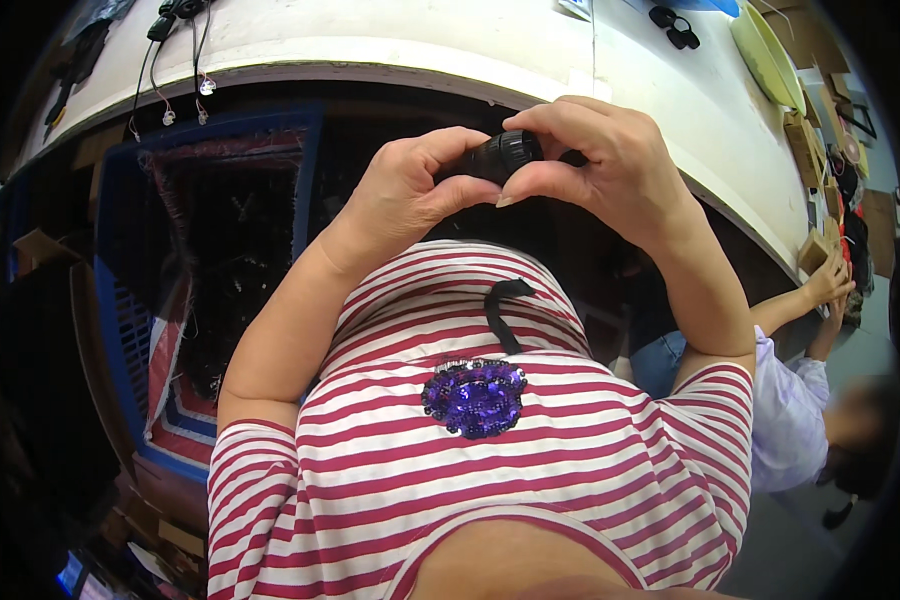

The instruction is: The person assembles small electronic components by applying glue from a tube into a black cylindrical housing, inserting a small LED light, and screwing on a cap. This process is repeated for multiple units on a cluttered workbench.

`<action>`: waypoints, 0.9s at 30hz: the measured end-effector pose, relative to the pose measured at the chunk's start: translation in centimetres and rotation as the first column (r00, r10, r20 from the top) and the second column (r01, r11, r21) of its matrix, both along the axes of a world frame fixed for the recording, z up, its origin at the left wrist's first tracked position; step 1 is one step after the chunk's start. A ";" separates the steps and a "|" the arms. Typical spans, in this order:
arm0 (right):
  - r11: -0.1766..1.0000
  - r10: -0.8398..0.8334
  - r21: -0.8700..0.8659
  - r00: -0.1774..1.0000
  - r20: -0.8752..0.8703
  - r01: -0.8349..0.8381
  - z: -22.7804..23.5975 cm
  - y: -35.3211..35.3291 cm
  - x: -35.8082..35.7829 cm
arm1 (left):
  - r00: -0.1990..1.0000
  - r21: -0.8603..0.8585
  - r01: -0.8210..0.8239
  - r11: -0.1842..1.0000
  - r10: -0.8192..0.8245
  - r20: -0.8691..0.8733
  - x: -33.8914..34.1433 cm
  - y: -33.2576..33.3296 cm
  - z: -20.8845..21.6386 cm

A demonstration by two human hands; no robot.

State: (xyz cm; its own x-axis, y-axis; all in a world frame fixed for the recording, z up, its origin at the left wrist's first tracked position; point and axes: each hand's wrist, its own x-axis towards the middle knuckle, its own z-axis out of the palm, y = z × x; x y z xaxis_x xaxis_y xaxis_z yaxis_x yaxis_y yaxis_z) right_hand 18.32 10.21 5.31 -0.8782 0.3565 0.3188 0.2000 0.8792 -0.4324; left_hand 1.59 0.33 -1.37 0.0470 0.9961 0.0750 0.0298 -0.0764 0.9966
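1. Head view: left hand (402, 180) is gripping the left part of a black tube (496, 157), thumb and forefinger clamping on it.
2. Right hand (615, 150) is holding the tube's ribbed right end, forefinger pressing on top, thumb curling underneath. Thumb tips are sitting close together; cannot tell if they're touching.
3. Tube is lying roughly sideways between both hands, showing just in front of the white table's (400, 55) near edge.
4. Blue basket (307, 180) is standing left of the hands, holding a striped liner (167, 375) and dark contents, too dim to tell.
5. Thin cables (202, 50) are hanging over the table edge, upper left.
6. Yellow basin (767, 58) and small black parts (676, 28) are sitting upper right.
7. Co-worker's hand (828, 278) is reaching toward small boxes at far right.
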 end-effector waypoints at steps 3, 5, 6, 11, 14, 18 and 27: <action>0.994 -0.007 -0.109 0.997 -0.074 -0.001 0.1 -0.4 0.2 | 0.999 0.045 -0.026 0.999 0.027 -0.025 -0.2 0.2 -0.4; 0.989 -0.029 -0.144 1.000 0.003 0.029 0.3 -0.2 0.5 | 0.999 0.070 -0.010 0.997 0.013 -0.038 0.0 0.2 -0.2; 0.987 -0.045 -0.149 0.997 0.068 0.054 0.6 -0.1 0.9 | 0.999 0.067 0.010 0.998 -0.006 -0.050 0.2 0.2 0.2; 0.992 -0.068 -0.102 0.995 0.073 0.075 1.1 -0.7 0.5 | 0.995 0.065 -0.015 0.998 0.022 -0.101 0.5 0.1 0.6; 0.986 -0.153 -0.033 0.968 0.197 0.162 1.6 -0.7 -0.1 | 0.977 0.143 -0.034 0.989 0.063 -0.205 0.5 0.3 0.7; 0.996 -0.092 -0.013 0.995 0.040 0.092 0.8 -0.3 -0.9 | 0.964 0.172 -0.147 0.974 0.180 -0.193 -0.4 0.2 0.7; 0.977 -0.076 -0.168 0.952 0.296 0.130 3.0 -0.3 -1.5 | 0.882 0.349 -0.195 0.917 0.320 -0.347 -0.2 -0.4 0.7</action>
State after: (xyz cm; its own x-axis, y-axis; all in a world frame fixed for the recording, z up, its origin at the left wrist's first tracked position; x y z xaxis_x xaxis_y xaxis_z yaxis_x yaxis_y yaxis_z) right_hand 16.81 9.86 8.34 -0.8778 0.4787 -0.0197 0.4244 0.7579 -0.4955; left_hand 1.35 -0.09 -0.64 -0.1205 0.9101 0.3965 0.4697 -0.2996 0.8304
